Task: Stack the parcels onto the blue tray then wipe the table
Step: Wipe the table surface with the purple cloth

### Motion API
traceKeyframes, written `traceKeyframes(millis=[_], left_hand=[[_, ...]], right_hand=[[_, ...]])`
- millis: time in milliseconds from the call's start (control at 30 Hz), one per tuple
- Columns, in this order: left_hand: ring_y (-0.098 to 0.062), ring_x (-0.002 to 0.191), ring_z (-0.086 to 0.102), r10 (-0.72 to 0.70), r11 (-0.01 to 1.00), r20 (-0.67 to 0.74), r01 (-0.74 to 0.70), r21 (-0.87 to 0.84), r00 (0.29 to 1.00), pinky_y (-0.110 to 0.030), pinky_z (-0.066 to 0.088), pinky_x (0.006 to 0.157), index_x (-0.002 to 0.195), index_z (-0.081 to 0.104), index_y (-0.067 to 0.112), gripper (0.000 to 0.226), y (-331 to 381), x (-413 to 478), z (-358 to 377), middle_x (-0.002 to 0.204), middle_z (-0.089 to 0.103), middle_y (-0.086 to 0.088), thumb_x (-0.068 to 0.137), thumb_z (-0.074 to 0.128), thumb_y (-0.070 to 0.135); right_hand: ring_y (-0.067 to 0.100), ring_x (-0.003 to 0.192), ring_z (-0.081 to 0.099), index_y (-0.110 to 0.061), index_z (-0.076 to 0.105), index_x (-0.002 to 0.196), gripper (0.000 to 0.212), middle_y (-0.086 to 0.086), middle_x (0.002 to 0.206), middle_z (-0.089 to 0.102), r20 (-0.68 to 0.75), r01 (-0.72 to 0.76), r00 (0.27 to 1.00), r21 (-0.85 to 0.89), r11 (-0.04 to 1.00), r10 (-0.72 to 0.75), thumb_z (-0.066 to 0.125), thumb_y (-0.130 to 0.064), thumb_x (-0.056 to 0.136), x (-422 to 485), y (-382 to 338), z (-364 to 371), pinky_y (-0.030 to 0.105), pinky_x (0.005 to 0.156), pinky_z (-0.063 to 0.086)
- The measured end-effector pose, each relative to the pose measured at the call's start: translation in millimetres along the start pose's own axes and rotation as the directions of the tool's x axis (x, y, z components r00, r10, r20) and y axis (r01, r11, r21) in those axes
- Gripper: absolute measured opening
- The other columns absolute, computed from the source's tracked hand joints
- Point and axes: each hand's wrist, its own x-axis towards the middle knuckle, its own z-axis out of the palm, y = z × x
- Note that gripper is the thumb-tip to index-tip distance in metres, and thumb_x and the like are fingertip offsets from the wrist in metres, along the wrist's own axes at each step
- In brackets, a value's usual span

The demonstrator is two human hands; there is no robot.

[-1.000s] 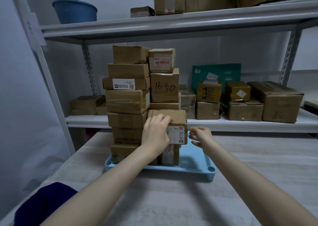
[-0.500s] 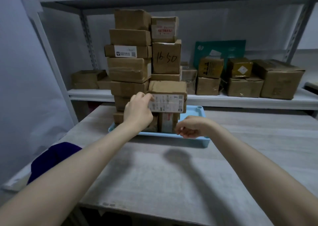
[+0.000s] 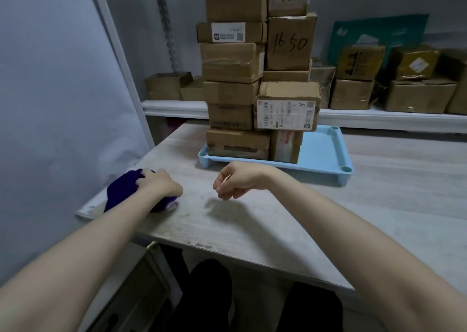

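Setting: a pale wood-grain table (image 3: 278, 220) stands against a white shelf (image 3: 174, 108) that holds loose cardboard boxes (image 3: 419, 96).
Change: half a second ago the left hand (image 3: 159, 184) was on the labelled parcel (image 3: 288, 107); it now lies on the dark blue cloth (image 3: 123, 190) at the table's left edge, fingers curled over it.
Right hand (image 3: 238, 180): off the tray rim, hovering above the table, loosely curled, holding nothing.
Tray axis: the blue tray (image 3: 340, 155) lies long side left to right.
Tray contents: parcels (image 3: 232, 61) in two tall columns fill its left part.
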Motion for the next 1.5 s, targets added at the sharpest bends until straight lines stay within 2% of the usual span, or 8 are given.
traceKeyframes(millis=[133, 433, 733, 900, 1100, 1233, 1367, 1500], left_hand=[[-0.03, 0.096, 0.052, 0.089, 0.995, -0.003, -0.089, -0.043, 0.996, -0.027, 0.036, 0.05, 0.108, 0.049, 0.005, 0.033, -3, 3, 21, 0.105, 0.056, -0.016, 0.076, 0.058, 0.004], [-0.022, 0.063, 0.05, 0.337, 0.892, 0.215, -0.238, -0.385, 0.917, -0.026, 0.043, 0.05, 0.081, 0.049, 0.004, 0.009, 63, -28, 9, 0.076, 0.05, -0.012, 0.08, 0.058, 0.001], [-0.028, 0.104, 0.062, 0.856, 0.411, 0.35, -0.09, -0.907, 0.381, -0.037, 0.05, 0.091, 0.111, 0.058, 0.004, 0.041, 152, -90, 25, 0.108, 0.064, -0.015, 0.08, 0.042, -0.019], [-0.014, 0.082, 0.047, 0.947, 0.305, 0.305, 0.02, -0.952, 0.098, -0.022, 0.052, 0.073, 0.111, 0.052, 0.006, 0.053, 177, -93, 9, 0.093, 0.047, -0.008, 0.06, 0.045, -0.008], [-0.009, 0.044, 0.049, 0.869, 0.337, 0.145, -0.35, -0.874, 0.474, -0.02, 0.047, 0.046, 0.074, 0.063, 0.006, 0.038, 229, -124, -6, 0.056, 0.049, -0.005, 0.082, 0.032, -0.014], [-0.021, 0.085, 0.061, 0.763, 0.379, -0.111, -0.58, -0.721, 0.637, -0.032, 0.054, 0.073, 0.081, 0.058, 0.015, 0.024, 272, -124, 12, 0.085, 0.06, -0.002, 0.087, 0.042, -0.001], [-0.022, 0.095, 0.059, 0.817, 0.396, -0.21, -0.786, -0.475, 0.538, -0.027, 0.045, 0.075, 0.086, 0.065, 0.015, 0.025, 308, -138, 26, 0.09, 0.062, -0.001, 0.082, 0.047, -0.003], [-0.027, 0.111, 0.057, 0.861, 0.425, -0.178, -0.867, -0.259, 0.476, -0.029, 0.044, 0.082, 0.106, 0.064, 0.013, 0.032, 344, -138, 38, 0.111, 0.062, -0.007, 0.082, 0.048, 0.0]], right_hand=[[0.011, 0.079, 0.066, -0.018, 0.061, 0.09, 0.004, 0.0, 0.085, 0.067, -0.065, -0.012, 0.998, -0.007, 1.0, 0.011, 0.059, -0.017, 0.094, 5, 13, 10, 0.022, 0.069, 0.049], [0.018, 0.107, 0.059, -0.013, 0.065, 0.116, 0.032, 0.005, 0.115, 0.065, -0.526, 0.054, 0.846, -0.084, 0.995, -0.09, 0.044, -0.005, 0.091, 5, 32, 5, 0.029, 0.089, 0.048], [0.021, 0.09, 0.062, -0.012, 0.068, 0.096, 0.043, 0.01, 0.097, 0.068, -0.405, -0.18, 0.887, 0.136, 0.974, 0.221, 0.035, -0.039, 0.101, -63, 48, -34, 0.033, 0.088, 0.046], [0.013, 0.081, 0.061, -0.017, 0.066, 0.082, 0.057, -0.002, 0.083, 0.068, -0.497, -0.132, 0.843, 0.181, 0.974, 0.207, 0.029, -0.056, 0.1, -105, 64, -65, 0.028, 0.088, 0.043], [0.029, 0.087, 0.059, -0.015, 0.065, 0.078, 0.074, 0.007, 0.085, 0.065, -0.793, -0.357, 0.586, -0.072, 0.931, 0.164, 0.022, -0.074, 0.09, -124, 95, -81, 0.035, 0.075, 0.041], [0.024, 0.072, 0.054, -0.018, 0.054, 0.074, 0.055, -0.001, 0.072, 0.057, -0.918, -0.574, 0.334, -0.378, 0.726, -0.214, 0.04, -0.07, 0.087, -166, 134, -90, 0.031, 0.059, 0.03], [0.031, 0.134, 0.03, -0.028, 0.048, 0.131, 0.062, 0.007, 0.143, 0.034, -0.651, -0.543, 0.757, -0.575, 0.613, 0.06, 0.044, -0.069, 0.085, -171, 181, -73, 0.059, 0.102, 0.03], [0.027, 0.14, 0.022, -0.031, 0.03, 0.146, 0.053, -0.002, 0.155, 0.022, -0.558, -0.464, 0.828, -0.619, 0.633, 0.06, 0.038, -0.05, 0.097, -178, 217, -82, 0.053, 0.102, 0.037]])
